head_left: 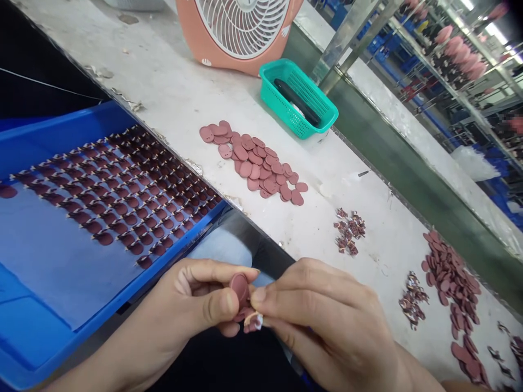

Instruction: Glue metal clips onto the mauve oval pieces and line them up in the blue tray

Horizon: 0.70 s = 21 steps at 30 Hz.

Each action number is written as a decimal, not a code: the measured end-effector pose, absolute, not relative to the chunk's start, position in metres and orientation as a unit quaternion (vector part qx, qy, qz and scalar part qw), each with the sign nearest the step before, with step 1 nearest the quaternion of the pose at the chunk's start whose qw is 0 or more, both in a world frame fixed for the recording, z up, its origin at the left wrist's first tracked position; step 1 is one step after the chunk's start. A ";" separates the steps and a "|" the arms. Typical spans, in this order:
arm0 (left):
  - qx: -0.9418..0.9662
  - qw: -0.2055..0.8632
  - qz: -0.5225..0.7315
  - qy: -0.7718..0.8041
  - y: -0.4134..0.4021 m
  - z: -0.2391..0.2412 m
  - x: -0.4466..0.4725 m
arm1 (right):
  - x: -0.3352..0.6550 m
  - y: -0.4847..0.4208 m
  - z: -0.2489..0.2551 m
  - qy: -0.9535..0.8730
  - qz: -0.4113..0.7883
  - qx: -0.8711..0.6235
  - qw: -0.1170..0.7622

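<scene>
Dusky-pink oval patch sits pinched in the left hand, thumb on its face, while the right hand closes thumb and forefinger on a whitish scrap at the patch's lower edge; both grips are shut. The hands work just beyond the front rim of a blue tray, which holds tight diagonal rows of dark patches. Along the tray's other side runs a stained white table bearing a loose pile of pink ovals, a small heap of mottled scraps and a darker pile of ovals. Farther up stand a teal basket and a coral fan (its small oval badge too tiny to read).
</scene>
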<state>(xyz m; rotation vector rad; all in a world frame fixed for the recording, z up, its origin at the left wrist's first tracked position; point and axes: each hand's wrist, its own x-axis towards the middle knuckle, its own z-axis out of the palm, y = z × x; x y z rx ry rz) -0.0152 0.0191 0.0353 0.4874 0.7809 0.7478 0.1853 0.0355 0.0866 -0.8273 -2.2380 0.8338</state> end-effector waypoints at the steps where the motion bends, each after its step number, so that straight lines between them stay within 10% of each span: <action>1: 0.231 0.830 0.353 0.366 0.019 0.036 -0.015 | 0.185 0.035 0.087 -0.844 0.313 -0.313 0.303; 21: 0.182 0.815 0.356 0.419 0.017 0.029 -0.015 | 0.178 0.042 0.077 -0.844 0.313 -0.305 0.311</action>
